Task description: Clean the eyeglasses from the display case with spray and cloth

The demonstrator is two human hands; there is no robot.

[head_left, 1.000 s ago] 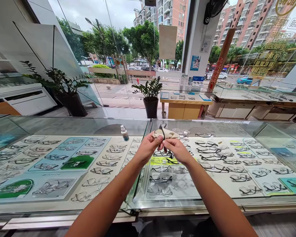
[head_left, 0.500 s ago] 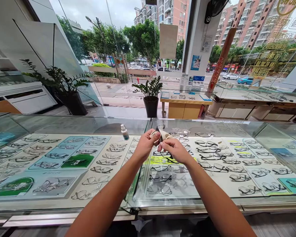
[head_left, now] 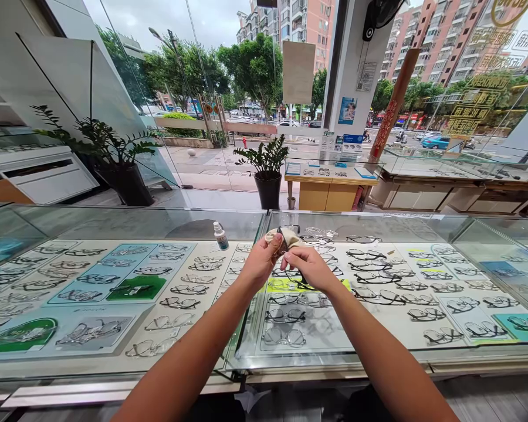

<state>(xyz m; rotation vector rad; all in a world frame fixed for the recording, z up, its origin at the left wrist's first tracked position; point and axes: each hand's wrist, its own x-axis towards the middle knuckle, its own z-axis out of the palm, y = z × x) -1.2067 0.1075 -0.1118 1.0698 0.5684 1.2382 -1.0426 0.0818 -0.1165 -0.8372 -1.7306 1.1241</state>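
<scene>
A pair of dark-framed eyeglasses (head_left: 284, 241) is held above the glass counter, between my two hands. My left hand (head_left: 264, 258) is closed on it, with the thumb on the near side, and a cream cloth (head_left: 292, 237) is bunched in and behind the grip. My right hand (head_left: 307, 265) pinches at the lower right of the eyeglasses and cloth, fingers curled. One dark temple sticks out above the cloth. The fingers partly hide the lenses, and what exactly the right fingertips grip is hard to see.
A small white spray bottle (head_left: 220, 235) stands on the counter, left of my hands. Under the glass of the display case (head_left: 250, 358) lie many rows of eyeglasses. Beyond the counter are a potted plant (head_left: 268, 189) and a wooden display table (head_left: 338, 194).
The eyeglasses have turned slightly in my hands, so a dark temple now shows more clearly above the cloth. Both hands stay in nearly the same place. The view has shifted a little.
</scene>
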